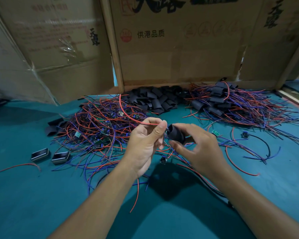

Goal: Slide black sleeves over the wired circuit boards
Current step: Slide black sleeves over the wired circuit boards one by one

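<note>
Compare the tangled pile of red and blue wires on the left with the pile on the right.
The left pile of red and blue wires shows bare green circuit boards among its strands; the right pile of red and blue wires has black sleeves mixed in, and any boards there are hidden. The left pile lies close to the left hand; the right pile lies farther back, by the cardboard wall. Both rest on the teal table surface.

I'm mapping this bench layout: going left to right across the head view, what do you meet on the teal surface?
Two small dark rectangular cases → tangled heap of red and blue wired circuit boards → left hand pinching a red wire → black sleeve gripped by the right hand → pile of already sleeved boards.
</note>
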Demonstrator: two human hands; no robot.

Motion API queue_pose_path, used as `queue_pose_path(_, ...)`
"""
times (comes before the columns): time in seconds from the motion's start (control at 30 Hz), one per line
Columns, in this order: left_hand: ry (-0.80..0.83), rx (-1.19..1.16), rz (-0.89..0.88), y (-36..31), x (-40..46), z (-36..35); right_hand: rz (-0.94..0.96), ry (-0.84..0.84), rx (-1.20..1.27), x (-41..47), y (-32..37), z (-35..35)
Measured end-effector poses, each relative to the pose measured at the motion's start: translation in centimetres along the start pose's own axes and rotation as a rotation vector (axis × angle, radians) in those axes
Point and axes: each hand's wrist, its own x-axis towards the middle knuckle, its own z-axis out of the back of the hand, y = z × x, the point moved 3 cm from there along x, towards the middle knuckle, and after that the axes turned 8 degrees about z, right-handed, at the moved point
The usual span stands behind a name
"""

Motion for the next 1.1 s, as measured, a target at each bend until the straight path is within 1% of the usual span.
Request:
queue_pose_path(0.13,0.015,0.011,-0.024,-0.3,-0.1,-0.1,0.036,-0.019,-0.079,0.2,0.2,0.5)
queue_pose_path(0.2,0.006,0.081,-0.07,-0.5,-0.1,0.0,0.034,-0.016,-0.091,0.4,0.4,0.7)
queue_pose_path(0.3,0.007,0.267,-0.142,-0.5,-0.1,0.1,0.021,0.008,-0.08,0.4,0.6,0.8)
queue_pose_path(0.37,0.005,0.324,-0.171,-0.5,-0.1,0.1,0.015,0.019,-0.069,0.4,0.7,0.9)
queue_pose_path(0.47,0.024,0.28,-0.159,-0.6,0.1,0.3,0.004,0.0,-0.077,0.6,0.7,1.5)
queue_pose_path(0.67,0.045,0.26,-0.175,-0.5,0.1,0.4,0.029,0.069,-0.063,0.8,0.8,1.7)
queue_pose_path(0.83,0.057,0.186,-0.13,-0.2,0.2,0.2,0.047,0.081,-0.085,0.8,0.8,1.7)
queue_pose_path(0.97,0.061,0.208,-0.112,-0.1,0.1,0.5,0.057,0.088,-0.089,0.8,0.9,1.7)
queue_pose_path(1.1,0.016,0.301,-0.159,0.0,0.1,0.6,0.054,0.085,-0.09,0.8,1.0,1.6)
